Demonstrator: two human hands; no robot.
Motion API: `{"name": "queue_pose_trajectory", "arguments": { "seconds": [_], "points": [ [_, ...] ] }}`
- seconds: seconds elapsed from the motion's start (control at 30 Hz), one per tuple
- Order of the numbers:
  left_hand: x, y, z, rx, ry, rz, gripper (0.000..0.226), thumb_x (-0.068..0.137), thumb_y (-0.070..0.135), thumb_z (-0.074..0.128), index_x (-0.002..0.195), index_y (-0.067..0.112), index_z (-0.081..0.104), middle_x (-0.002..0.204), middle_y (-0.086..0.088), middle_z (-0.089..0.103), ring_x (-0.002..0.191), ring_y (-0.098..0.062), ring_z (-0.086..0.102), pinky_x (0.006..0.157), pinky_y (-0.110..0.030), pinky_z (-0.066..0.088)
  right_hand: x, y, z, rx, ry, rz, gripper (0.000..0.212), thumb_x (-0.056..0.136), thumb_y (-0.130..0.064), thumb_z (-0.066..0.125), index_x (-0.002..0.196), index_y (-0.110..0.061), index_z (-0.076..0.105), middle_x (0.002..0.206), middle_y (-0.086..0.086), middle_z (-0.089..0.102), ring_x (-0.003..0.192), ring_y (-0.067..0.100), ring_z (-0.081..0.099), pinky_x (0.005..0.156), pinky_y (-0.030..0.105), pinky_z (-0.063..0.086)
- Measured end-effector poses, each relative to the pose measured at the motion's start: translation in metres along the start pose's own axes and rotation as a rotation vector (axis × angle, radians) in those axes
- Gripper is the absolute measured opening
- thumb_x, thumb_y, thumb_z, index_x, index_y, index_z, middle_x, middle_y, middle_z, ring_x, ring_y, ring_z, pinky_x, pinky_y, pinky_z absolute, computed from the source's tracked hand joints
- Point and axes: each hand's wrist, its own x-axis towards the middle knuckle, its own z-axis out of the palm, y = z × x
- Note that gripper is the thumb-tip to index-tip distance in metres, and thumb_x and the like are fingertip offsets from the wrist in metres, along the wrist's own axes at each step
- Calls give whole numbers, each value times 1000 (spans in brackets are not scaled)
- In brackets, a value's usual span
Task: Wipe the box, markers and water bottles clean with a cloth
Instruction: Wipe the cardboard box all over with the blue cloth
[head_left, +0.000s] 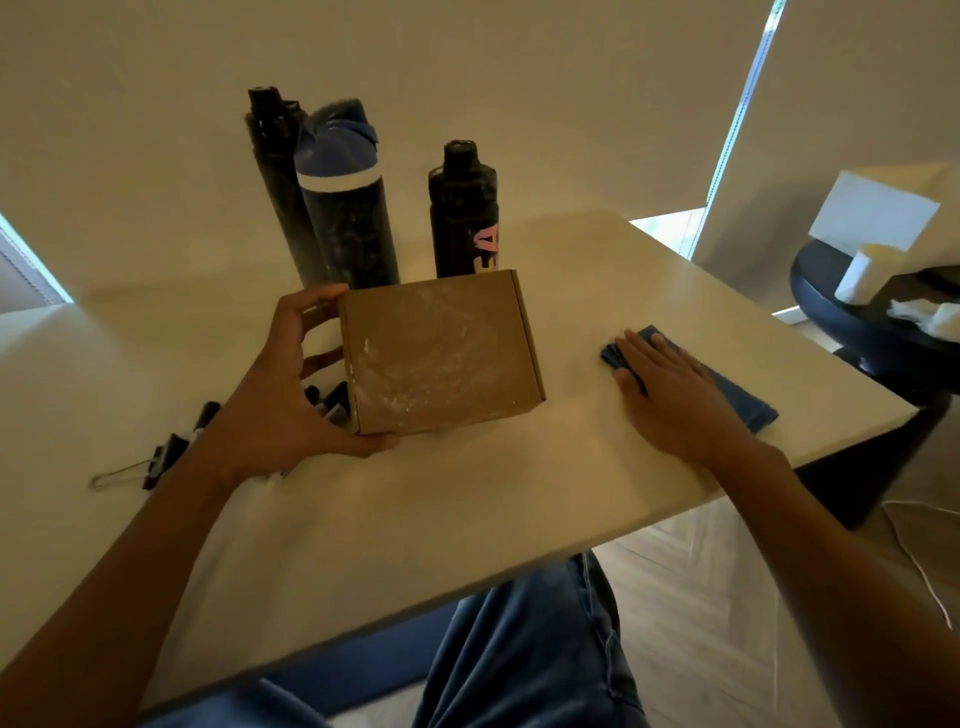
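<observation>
A brown cardboard box (441, 353) smeared with white dust lies on the pale table (467, 493). My left hand (296, 395) grips its left side, thumb at the near corner and fingers curled round the far edge. My right hand (670, 389) rests flat with straight fingers on a folded dark blue cloth (737, 395) to the right of the box. Black markers (327, 402) lie partly hidden behind my left hand. Three dark water bottles stand behind the box: a black one (275, 192), a blue-lidded one (348, 208) and a black one with pink lettering (465, 213).
A black binder clip (156, 460) lies at the left of the table. At the right, a dark round stool (857, 312) carries a white box, a white roll and crumpled tissue. My knees in blue jeans show below the table's near edge.
</observation>
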Motion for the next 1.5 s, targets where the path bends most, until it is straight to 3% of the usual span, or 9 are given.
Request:
{"name": "queue_pose_trajectory", "arguments": {
  "seconds": [0.2, 0.3, 0.37, 0.5, 0.6, 0.83, 1.07, 1.33, 1.5],
  "points": [
    [-21, 0, -18, 10, 33, -36, 140, 45, 20, 105, 156, 31, 21, 156, 19, 35, 146, -1, 39, 114, -30, 42, -11, -33, 5, 61, -50, -31, 63, 105, -50, 20, 160, -22, 8, 166, -4, 7, 153, 15, -3, 122, 36, -2],
    [-39, -6, -35, 33, 61, -57, 141, 44, 22, 105, 157, 31, 20, 158, 17, 33, 146, 1, 37, 112, -27, 43, -22, -71, 4, 113, -57, -113, 55, 108, -39, 26, 159, -23, 12, 165, -5, 11, 152, 13, 1, 120, 31, -1],
    [-52, -10, -46, 61, 78, -46, 142, 44, 22, 105, 158, 24, 19, 159, 14, 32, 149, -3, 34, 114, -31, 41, -31, -100, 2, 162, -42, -163, 50, 109, -25, 31, 158, -24, 20, 162, -9, 16, 151, 13, 9, 119, 24, 4],
    [-77, -12, -65, 89, 133, -62, 141, 44, 23, 104, 158, 19, 20, 159, 17, 32, 149, -1, 32, 111, -21, 40, -41, -148, 3, 227, 41, -166, 50, 104, -8, 40, 151, -25, 40, 153, 0, 43, 135, 18, 46, 102, 20, 34],
    [-95, -12, -78, 106, 165, -79, 142, 44, 21, 105, 158, 22, 21, 158, 16, 33, 149, -2, 33, 114, -32, 40, -52, -174, 10, 293, 26, -191, 54, 99, -1, 44, 145, -28, 49, 139, 2, 58, 118, 18, 58, 86, 11, 34],
    [-126, -18, -111, 141, 271, -84, 142, 40, 19, 105, 157, 21, 24, 159, 6, 33, 150, -14, 35, 113, -41, 44, -61, -214, 12, 512, -10, -38, 35, 106, -30, 43, 136, -19, 56, 117, 5, 65, 89, 11, 57, 81, 20, 37],
    [-134, -28, -129, 171, 394, -106, 138, 44, 19, 105, 156, 20, 25, 158, 9, 32, 149, -11, 36, 112, -38, 45, -42, -256, -2, 519, 16, -226, 36, 107, -39, 34, 135, -33, 54, 114, -5, 64, 84, 5, 53, 79, 22, 39],
    [-116, -43, -159, 229, 521, -85, 135, 47, 25, 105, 155, 25, 25, 159, 11, 31, 147, -11, 38, 110, -39, 48, 14, -283, -17, 657, 68, -350, 21, 106, -37, 39, 123, -36, 52, 98, -11, 67, 67, 0, 61, 50, 13, 44],
    [-90, -61, -172, 250, 655, -50, 129, 52, 28, 104, 155, 21, 27, 158, 8, 34, 145, -12, 40, 108, -41, 51, 52, -299, -32, 685, 66, -421, 17, 103, -39, 48, 118, -33, 54, 100, -15, 68, 85, -1, 64, 67, 14, 54]
  ]
}}
